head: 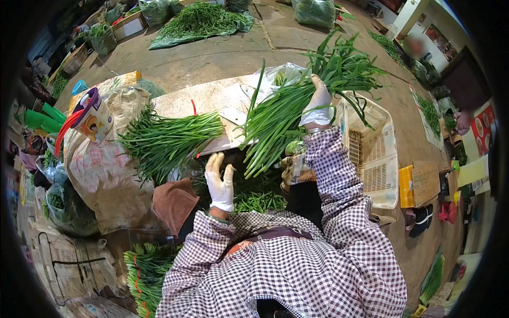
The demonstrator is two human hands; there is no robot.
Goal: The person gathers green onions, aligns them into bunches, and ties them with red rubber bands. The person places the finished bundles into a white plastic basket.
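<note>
My right hand (319, 101), in a white glove with bare-looking fingertips, grips a loose bunch of garlic chives (276, 115). The pale stem ends point down toward me and the leafy tips spread to the upper right. My left hand (220, 183), also gloved, is held palm up with fingers apart and nothing in it. Just above it lies a second bundle of chives (179, 133), partly on a white board (179, 100), with a red tie (193, 107) lying across or under it. A flat metal-looking piece (232, 115) rests on the board between the two bunches.
A white plastic crate (375, 159) stands right of my arm. At left, a purple-rimmed bucket (93, 115) with red ties sits on a sack (107, 171). Banded chives (147, 274) stand by my left elbow. More greens lie on a floor sheet (171, 43); a person stands far right.
</note>
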